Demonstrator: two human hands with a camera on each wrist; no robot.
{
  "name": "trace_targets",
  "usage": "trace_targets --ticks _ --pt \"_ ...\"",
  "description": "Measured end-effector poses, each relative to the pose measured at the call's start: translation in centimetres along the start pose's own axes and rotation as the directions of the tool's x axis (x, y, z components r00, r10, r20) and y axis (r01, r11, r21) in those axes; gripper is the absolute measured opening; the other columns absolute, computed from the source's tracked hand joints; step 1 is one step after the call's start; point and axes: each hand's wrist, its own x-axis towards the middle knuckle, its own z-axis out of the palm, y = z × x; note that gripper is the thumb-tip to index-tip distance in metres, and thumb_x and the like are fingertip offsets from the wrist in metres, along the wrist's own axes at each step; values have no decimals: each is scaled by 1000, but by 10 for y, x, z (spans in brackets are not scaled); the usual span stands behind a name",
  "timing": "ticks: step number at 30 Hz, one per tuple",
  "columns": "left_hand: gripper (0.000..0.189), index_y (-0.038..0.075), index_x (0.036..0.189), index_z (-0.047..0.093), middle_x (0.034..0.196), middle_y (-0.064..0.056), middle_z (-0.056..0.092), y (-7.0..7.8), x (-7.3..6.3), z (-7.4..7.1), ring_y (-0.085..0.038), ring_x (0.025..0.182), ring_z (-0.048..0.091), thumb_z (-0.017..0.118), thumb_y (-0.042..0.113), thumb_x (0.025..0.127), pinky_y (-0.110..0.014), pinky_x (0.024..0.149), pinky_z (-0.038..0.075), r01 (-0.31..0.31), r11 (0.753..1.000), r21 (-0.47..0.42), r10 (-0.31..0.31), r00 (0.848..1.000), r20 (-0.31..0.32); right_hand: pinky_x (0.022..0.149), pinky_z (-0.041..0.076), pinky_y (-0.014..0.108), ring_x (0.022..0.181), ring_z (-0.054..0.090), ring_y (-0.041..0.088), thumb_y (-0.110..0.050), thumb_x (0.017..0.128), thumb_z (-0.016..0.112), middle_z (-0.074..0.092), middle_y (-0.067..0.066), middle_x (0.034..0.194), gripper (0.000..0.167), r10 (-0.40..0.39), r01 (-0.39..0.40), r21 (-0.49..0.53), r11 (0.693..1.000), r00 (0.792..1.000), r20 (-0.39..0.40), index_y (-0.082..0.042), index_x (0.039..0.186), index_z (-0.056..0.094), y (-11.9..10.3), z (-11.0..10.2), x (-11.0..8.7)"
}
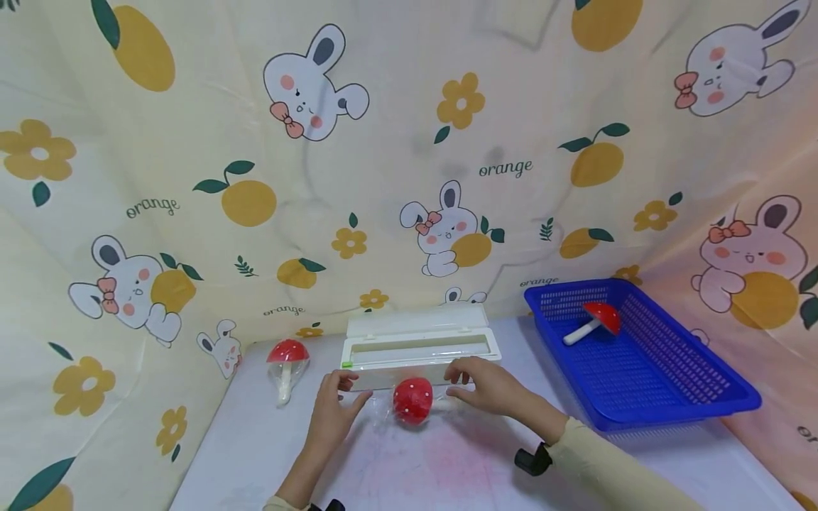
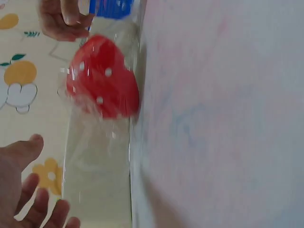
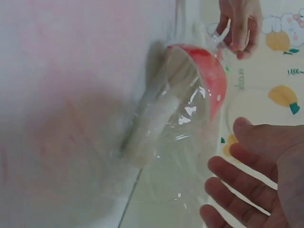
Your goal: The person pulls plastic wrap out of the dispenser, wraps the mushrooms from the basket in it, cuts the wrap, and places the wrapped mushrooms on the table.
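Note:
A toy mushroom with a red, white-dotted cap [image 1: 412,401] lies on its side on the white table, its pale stem [image 3: 154,126] pointing right. Clear plastic film [image 3: 187,111] covers it. Right behind it stands a white cling film dispenser [image 1: 418,349] with its lid raised. My left hand [image 1: 332,411] is by the dispenser's front left corner, fingers spread and holding nothing. On the other side, my right hand [image 1: 488,387] hovers near the stem and the dispenser's right end; its fingers [image 3: 232,187] are loosely extended. Whether the film still joins the dispenser, I cannot tell.
At the back left lies another red-capped mushroom [image 1: 287,355] in clear wrap. A blue plastic basket [image 1: 671,411] stands on the right, with an unwrapped-looking mushroom [image 1: 601,319] inside. A patterned cloth [image 1: 396,177] hangs behind the table.

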Motion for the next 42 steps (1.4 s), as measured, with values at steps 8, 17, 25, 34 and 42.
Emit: trace_targets --ticks 8,17,25,34,42 --pt "76 10 152 45 150 -21 50 -24 25 -13 -41 135 50 87 30 93 -58 109 50 90 996 17 -91 996 23 80 59 34 91 67 15 -16 97 81 75 -2 103 19 -21 22 41 999 1000 -22 -7 113 75 -4 -3 23" --pt "101 17 169 29 171 -20 33 -39 52 -13 -44 153 39 86 47 91 -62 120 40 189 982 -20 -182 965 189 80 59 32 91 65 12 -14 98 80 74 -2 105 17 -53 54 51 997 998 -21 -11 114 74 -7 -1 52" --pt "99 24 169 32 171 -15 34 -49 63 -12 -43 152 42 88 46 89 -61 120 41 152 984 -93 -125 961 245 82 56 27 93 62 9 -20 100 79 71 -10 103 18 6 -9 62 998 999 45 -16 117 75 -9 5 77" --pt "96 34 167 36 173 -11 34 -58 66 -12 -43 146 49 88 47 88 -62 115 46 147 986 -85 -119 954 276 81 57 26 94 63 11 -23 102 77 70 -10 101 23 45 -61 149 987 993 110 -15 123 74 -13 13 98" --pt "91 36 165 41 172 -12 35 -60 71 -6 -41 141 54 88 47 88 -59 114 48 140 987 -77 -115 957 267 83 58 25 93 63 11 -24 102 77 69 -10 101 21 36 -61 186 981 990 134 -18 122 73 -17 22 116"
